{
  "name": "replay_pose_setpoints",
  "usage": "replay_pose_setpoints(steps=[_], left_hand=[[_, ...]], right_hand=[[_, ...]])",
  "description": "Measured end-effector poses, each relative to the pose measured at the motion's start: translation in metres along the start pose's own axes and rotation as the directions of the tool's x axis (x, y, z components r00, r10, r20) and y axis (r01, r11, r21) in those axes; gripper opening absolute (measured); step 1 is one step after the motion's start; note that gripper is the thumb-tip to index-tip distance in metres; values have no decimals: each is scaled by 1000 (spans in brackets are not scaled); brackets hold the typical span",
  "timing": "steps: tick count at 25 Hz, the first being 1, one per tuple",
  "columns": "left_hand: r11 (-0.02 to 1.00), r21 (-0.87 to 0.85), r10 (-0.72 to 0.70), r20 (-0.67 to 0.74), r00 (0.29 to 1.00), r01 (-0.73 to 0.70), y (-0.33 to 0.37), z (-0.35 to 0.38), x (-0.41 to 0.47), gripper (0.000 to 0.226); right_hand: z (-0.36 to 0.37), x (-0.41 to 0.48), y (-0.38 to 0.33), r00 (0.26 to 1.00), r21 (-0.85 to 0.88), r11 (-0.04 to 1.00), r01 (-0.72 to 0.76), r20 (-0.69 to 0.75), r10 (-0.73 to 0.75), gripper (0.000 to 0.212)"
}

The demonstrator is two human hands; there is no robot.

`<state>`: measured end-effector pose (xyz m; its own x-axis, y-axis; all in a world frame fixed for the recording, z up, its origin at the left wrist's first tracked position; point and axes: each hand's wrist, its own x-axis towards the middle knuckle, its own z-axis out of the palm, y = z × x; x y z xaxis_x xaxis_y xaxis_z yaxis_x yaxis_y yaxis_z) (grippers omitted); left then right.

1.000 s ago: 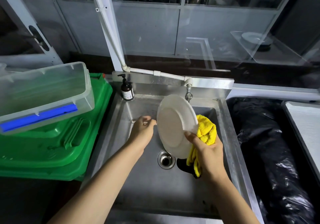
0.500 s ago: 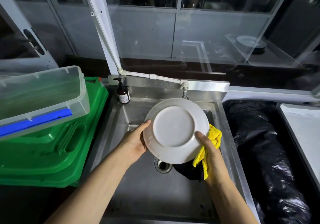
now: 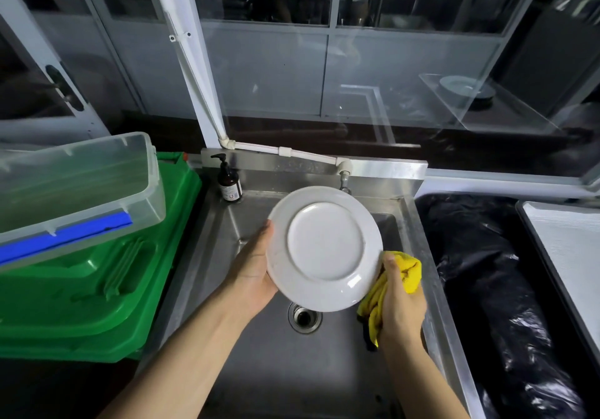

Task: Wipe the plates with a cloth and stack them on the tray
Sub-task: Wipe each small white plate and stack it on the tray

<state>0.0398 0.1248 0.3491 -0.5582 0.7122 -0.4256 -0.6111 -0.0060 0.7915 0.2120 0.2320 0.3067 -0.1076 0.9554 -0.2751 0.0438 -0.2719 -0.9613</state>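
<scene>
A white plate (image 3: 324,246) is held at the centre of the frame above the steel sink (image 3: 276,379), tilted with its underside toward the camera; the left hand (image 3: 253,272) grips its left rim, thumb on the near face; the right hand (image 3: 401,308) is curled round a bunched yellow cloth (image 3: 409,272), which touches the plate's lower right rim; the drain (image 3: 305,317) shows just below the plate; a pump soap bottle (image 3: 230,182) stands at the sink's upper left corner; a pale tray (image 3: 574,256) lies at the right edge, well apart from the plate, beyond a black plastic bag (image 3: 480,288).

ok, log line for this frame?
left hand: holds white plate | right hand: grips yellow cloth at plate rim | location: over sink
</scene>
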Motion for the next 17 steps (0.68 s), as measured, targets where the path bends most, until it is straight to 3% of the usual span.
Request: replay_pose_setpoints(steps=[3, 5, 10, 14, 17], left_hand=[[997, 70, 12, 17, 1000, -13, -4, -4, 0, 49], [994, 107, 28, 9, 1000, -29, -6, -3, -1, 54], [988, 138, 76, -8, 997, -75, -3, 9, -3, 33], [980, 172, 107, -44, 993, -98, -4, 17, -7, 9], [977, 178, 129, -66, 990, -115, -6, 18, -7, 16]], right_hand=[[-1, 10, -16, 995, 56, 994, 90, -57, -87, 28], [0, 15, -26, 979, 6, 979, 202, 21, -202, 18], [17, 23, -36, 885, -159, 881, 446, 228, -407, 27], [36, 10, -49, 757, -137, 784, 605, 405, -513, 32], [50, -4, -56, 632, -97, 693, 715, 513, -580, 35]])
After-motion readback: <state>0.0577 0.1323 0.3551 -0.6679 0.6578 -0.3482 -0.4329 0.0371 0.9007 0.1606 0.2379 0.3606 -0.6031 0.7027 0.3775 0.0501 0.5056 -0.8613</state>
